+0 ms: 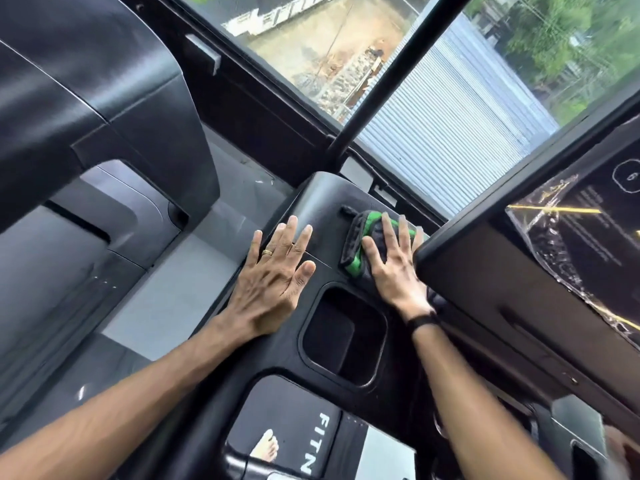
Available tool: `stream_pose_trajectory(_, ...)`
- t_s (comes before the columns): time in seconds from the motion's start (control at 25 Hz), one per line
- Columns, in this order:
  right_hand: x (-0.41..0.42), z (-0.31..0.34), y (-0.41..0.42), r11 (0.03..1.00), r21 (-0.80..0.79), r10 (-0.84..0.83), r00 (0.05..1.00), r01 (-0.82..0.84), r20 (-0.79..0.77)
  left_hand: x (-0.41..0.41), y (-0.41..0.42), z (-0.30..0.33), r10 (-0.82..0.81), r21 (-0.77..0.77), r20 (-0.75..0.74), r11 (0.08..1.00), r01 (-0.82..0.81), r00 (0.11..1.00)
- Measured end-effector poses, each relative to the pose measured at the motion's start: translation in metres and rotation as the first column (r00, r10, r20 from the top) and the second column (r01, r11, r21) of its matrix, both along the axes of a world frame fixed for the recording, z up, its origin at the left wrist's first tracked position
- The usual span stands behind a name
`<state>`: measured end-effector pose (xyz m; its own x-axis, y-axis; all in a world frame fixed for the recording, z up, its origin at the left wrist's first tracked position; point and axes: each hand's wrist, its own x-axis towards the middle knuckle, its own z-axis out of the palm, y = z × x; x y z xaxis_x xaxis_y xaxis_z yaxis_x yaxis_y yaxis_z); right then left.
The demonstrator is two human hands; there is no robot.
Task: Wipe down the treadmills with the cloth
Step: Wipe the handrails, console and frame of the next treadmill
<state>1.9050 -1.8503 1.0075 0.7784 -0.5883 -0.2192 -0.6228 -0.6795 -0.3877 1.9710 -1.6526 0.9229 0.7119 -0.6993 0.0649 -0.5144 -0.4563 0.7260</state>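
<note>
The black treadmill console tray runs through the middle of the view, with a square cup recess in it. A black cloth with green edging lies on the tray's far end. My right hand presses flat on the cloth with straight, spread fingers. My left hand rests flat on the bare tray just left of the cloth, fingers straight, a ring on one finger. The treadmill's display panel stands right beside the right hand, still under plastic film.
A second treadmill's console looms at the upper left, with its grey deck below. A black window post and a window are straight ahead. A bare foot shows on the belt cover below.
</note>
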Motion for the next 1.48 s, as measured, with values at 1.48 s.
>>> stream_pose_trajectory(1.48,-0.135,-0.039,0.146,0.767,-0.518,0.349,0.923,-0.38,-0.161,0.002,0.001,-0.009,-0.024,0.037,0.126,0.999,0.019,0.992)
